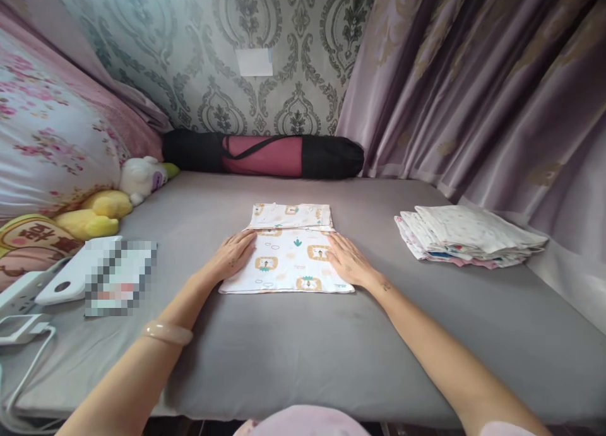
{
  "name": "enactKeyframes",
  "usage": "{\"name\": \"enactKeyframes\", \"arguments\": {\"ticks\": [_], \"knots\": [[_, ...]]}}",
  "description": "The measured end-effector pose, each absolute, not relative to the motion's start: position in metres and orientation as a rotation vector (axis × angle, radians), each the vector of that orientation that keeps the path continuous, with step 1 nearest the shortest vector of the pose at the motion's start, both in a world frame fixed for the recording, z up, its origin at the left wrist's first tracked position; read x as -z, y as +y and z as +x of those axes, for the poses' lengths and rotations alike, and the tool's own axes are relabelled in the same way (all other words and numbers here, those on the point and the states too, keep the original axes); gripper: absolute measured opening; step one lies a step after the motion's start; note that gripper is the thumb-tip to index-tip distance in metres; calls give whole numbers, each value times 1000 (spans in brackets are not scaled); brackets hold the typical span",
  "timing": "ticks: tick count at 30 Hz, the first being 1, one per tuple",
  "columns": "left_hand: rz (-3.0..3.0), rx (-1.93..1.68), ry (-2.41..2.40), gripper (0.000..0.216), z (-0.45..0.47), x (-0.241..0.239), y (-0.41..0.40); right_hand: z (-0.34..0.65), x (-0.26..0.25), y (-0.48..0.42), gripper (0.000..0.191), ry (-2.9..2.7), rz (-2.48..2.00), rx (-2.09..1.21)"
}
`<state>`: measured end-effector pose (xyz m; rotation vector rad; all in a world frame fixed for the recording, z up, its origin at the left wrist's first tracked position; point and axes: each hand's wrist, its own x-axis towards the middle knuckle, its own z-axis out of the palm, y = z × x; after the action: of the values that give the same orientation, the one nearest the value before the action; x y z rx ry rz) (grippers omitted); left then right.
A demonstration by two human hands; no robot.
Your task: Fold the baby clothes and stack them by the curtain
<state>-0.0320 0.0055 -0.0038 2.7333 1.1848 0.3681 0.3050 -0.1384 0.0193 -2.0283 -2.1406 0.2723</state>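
Note:
A white cloth [288, 259] printed with lion faces and green leaves lies folded in front of me on the grey sheet. Its far part forms a separate band, with a fold line across it. My left hand [235, 254] rests flat on the cloth's left edge, fingers stretched forward. On the right edge, my right hand [349, 259] lies the same way, palm down. Neither hand grips the fabric. Off to the right sits a stack of folded cloths [473, 234], white on top, with pink and blue showing at the sides.
A black and dark red roll bag [262, 155] lies along the patterned wall. Plush toys [95, 214] and a floral pillow [52, 120] line the left. Nearer are a white device [71, 275], a blurred-out item [120, 278], a power strip [21, 294] and a cable [35, 360].

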Motion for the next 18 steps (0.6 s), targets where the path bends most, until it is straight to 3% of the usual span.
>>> {"name": "enactKeyframes", "arguments": {"ticks": [9,18], "knots": [[2677,-506,991,51,-76,-13,-29,326,-31,-207,49,-2109,-1941,-324],[2621,-402,941,37,-99,-34,-79,312,-48,-237,24,-2174,-1688,-324]]}}
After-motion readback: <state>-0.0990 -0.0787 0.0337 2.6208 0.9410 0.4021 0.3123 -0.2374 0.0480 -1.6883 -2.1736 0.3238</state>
